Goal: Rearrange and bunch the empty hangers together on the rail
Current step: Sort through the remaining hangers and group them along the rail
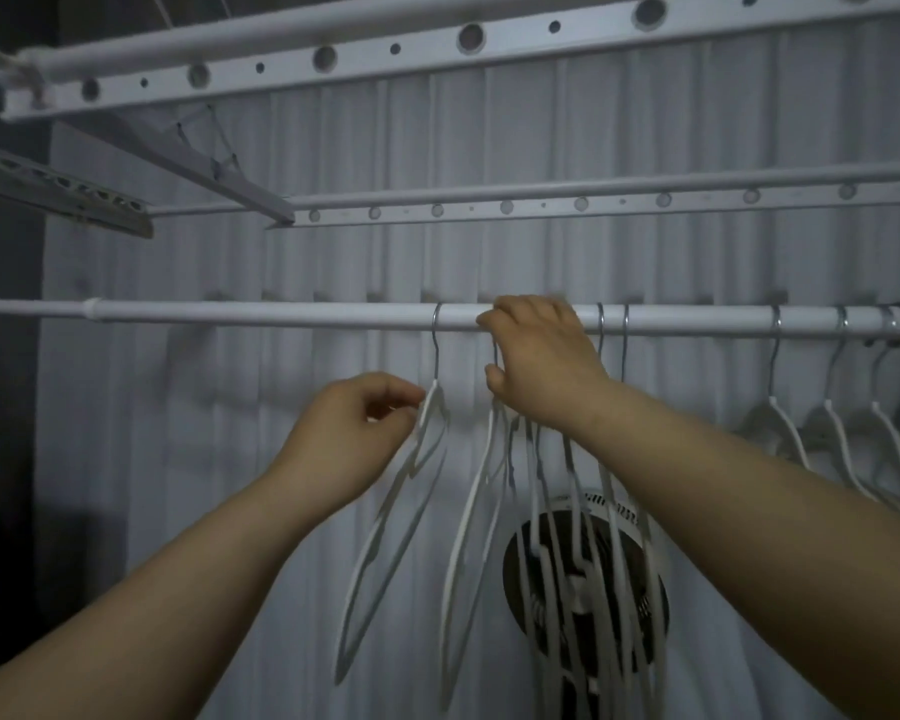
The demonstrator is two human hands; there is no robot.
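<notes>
A white rail (261, 311) runs across the view. One empty white hanger (385, 522) hangs on it by a metal hook, apart to the left. My left hand (349, 433) pinches that hanger at its neck. My right hand (541, 361) reaches up to the rail and grips the hooks of a bunch of several empty white hangers (567, 537). Two more hooks (612, 335) show just right of this hand. The gripped hooks are hidden behind my fingers.
Further right on the rail hang several hangers with white clothes (853, 433). Behind the bunch stands a round fan (588, 579). White drying-rack bars (489, 205) with holes cross overhead. A pleated white curtain (230, 407) fills the background.
</notes>
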